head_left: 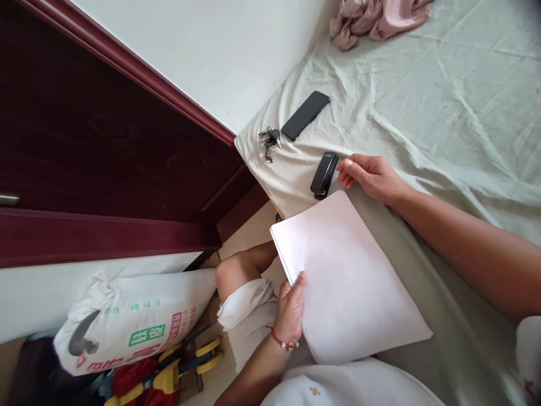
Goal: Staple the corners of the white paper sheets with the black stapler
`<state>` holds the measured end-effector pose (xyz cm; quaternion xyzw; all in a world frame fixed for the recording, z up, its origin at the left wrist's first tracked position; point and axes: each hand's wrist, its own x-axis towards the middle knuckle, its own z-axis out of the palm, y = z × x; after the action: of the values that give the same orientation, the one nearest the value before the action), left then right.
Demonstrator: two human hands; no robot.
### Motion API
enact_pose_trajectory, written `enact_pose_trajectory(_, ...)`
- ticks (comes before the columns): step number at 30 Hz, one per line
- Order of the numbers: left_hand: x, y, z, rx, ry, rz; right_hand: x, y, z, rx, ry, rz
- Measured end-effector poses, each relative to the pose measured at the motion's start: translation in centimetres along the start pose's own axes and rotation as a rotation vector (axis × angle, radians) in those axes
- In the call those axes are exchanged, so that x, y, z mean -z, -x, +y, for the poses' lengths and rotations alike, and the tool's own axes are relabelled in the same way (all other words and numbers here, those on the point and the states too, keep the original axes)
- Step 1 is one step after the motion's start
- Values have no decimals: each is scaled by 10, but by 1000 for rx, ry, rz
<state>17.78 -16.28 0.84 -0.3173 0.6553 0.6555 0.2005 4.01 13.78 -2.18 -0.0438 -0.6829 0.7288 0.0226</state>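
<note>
The left hand (291, 307) is pinching the near-left edge of a stack of paper (346, 276), thumb on top and fingers underneath, so it is closed on the sheets. The stack is lying partly on the bed (443, 101) and partly hanging out over the bed's edge toward the person's knee (236, 273). The right hand (369, 176) is sitting at about one o'clock from the stack, fingers loosely curled and half open, their tips touching or just short of the black stapler (324, 175) — I cannot tell whether there is contact, and it is gripping nothing.

What could go wrong, as I judge it: the sheets are being held at one edge only, so the overhanging part could sag, fan apart or slide to the floor. The soft sheet under the stapler is giving it poor footing — a nudge from the fingertips could tip or push it toward the keys (269, 139) and phone (305, 115), lying at eleven o'clock from it near the bed corner.

Writing: the paper is showing blank. The white sack (135, 318) on the floor at eight o'clock is carrying green and red printed characters, too angled and small to be read. No brand is showing on the stapler or phone.
</note>
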Motion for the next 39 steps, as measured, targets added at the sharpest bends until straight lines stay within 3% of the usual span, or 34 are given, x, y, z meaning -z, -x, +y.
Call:
enact_pose_trajectory(5, 20, 3, 1, -89, -35, 16, -25, 17, -2, -24, 33, 67)
enact_pose_trajectory(8, 24, 8, 4, -85, 12, 38, -33, 32, -10, -94, 78, 33)
enact_pose_trajectory(12, 21, 10, 4, -76, 53, 1, -17, 47, -29, -190, 197, -79)
enact_pose_trajectory(18, 1, 11, -1, 24, 136, -72, 5, 45, -49, -162, 336, -109)
enact_pose_trajectory(23, -12, 20, -5, 41, 210, -155, 9, 59, -53, -303, 534, 35)
enact_pose_trajectory(24, -12, 20, -7, 40, 217, -154, 9, 65, -54, -368, 506, -3)
enact_pose_trajectory(28, -4, 19, -15, 5, 136, -184, 9, 83, -53, -628, 227, -373)
enact_pose_trajectory(31, 6, 17, -11, -208, -139, -382, 10, 88, -47, -762, 216, -366)
enact_pose_trajectory(33, 11, 15, -5, -496, -416, -633, 17, 88, -45, -789, 234, -305)
enact_pose_trajectory(35, 11, 10, -3, -878, -691, -827, 30, 89, -47, -806, 227, -239)
enact_pose_trajectory(37, 10, 3, -8, -1198, -910, -893, 45, 91, -49, -841, 214, -147)
enact_pose_trajectory(39, 11, -5, -22, -1408, -1033, -920, 56, 93, -52, -862, 233, -87)
